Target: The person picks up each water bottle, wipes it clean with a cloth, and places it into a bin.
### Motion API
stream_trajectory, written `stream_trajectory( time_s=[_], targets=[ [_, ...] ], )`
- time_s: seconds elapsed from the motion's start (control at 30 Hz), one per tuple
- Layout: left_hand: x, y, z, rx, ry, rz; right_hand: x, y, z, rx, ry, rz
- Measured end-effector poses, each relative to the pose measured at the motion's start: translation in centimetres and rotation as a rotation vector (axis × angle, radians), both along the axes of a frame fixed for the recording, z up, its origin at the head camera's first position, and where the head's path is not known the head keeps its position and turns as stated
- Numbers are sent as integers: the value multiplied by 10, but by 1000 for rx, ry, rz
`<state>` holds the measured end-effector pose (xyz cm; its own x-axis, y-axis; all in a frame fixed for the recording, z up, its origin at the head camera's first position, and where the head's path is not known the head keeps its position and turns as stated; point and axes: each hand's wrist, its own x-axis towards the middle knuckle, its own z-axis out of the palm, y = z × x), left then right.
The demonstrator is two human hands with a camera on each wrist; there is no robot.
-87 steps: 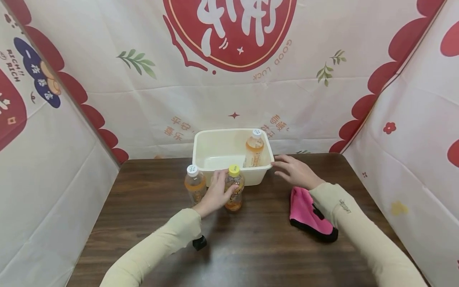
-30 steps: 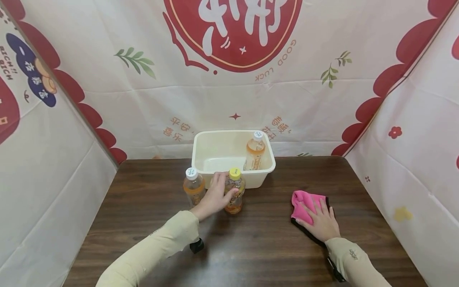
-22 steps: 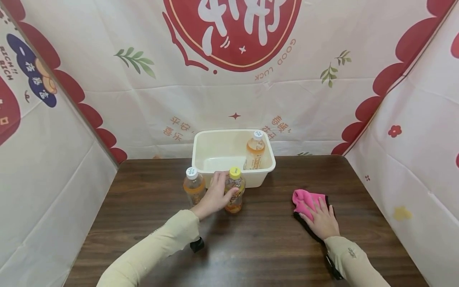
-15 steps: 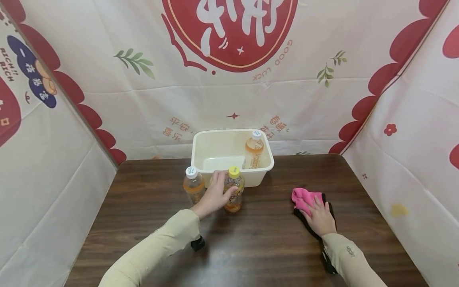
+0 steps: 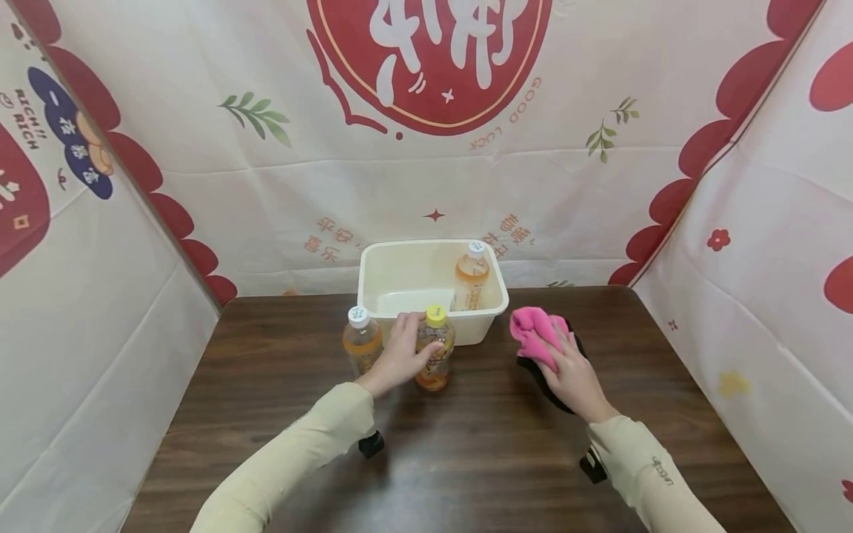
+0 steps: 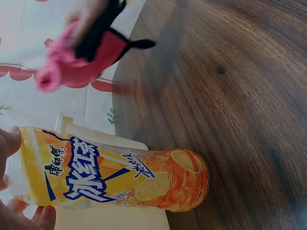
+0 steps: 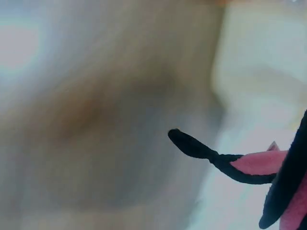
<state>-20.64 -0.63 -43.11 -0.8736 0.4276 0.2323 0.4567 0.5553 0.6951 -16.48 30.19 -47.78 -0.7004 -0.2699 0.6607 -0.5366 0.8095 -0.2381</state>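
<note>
My left hand (image 5: 400, 355) grips a yellow-capped iced tea bottle (image 5: 435, 359), its fingers around the upper part. The bottle stands upright on the table just in front of a cream plastic bin (image 5: 400, 255). In the left wrist view, lemon slices show on the label of this iced tea bottle (image 6: 96, 167). My right hand (image 5: 574, 374) holds a bunched pink cloth (image 5: 536, 333) with black edging. In the left wrist view the pink cloth (image 6: 72, 67) is blurred and raised off the tabletop. Only a black-edged flap of the cloth (image 7: 261, 164) shows in the right wrist view.
Left of my left hand stands a white-capped bottle (image 5: 362, 344) of orange drink, partly hidden by that hand. A similar white-capped bottle (image 5: 472, 281) stands inside the bin at its right end. Printed fabric walls (image 5: 433, 192) enclose the dark wooden table (image 5: 466, 459).
My right hand left the bin's right side, came down on the pink cloth, gathered it, and has now carried it up and left toward the bin. The left hand stays on the bottle.
</note>
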Motion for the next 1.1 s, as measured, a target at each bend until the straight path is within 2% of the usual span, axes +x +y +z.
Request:
stream_trajectory(
  time_s=[0.17, 0.33, 0.47, 0.7, 0.8, 0.93, 1.1],
  targets=[
    [-2, 1, -2, 42, 11, -11, -11, -48, 27, -98, 78, 140],
    [-4, 1, -6, 96, 30, -20, -20, -89, 30, -132, 53, 204],
    [-2, 1, -9, 107, 28, -26, -24, -107, 15, -144, 55, 209],
    [1, 0, -11, 107, -11, -21, -25, -120, -23, -285, 110, 210],
    [0, 1, -10, 115, -35, -17, -24, -120, -37, -307, 121, 212],
    [-2, 0, -8, 125, -57, -13, -20, -112, -61, -220, 51, 210],
    [-5, -3, -6, 123, -100, -15, -14, -102, -89, -54, -134, 227]
  ],
)
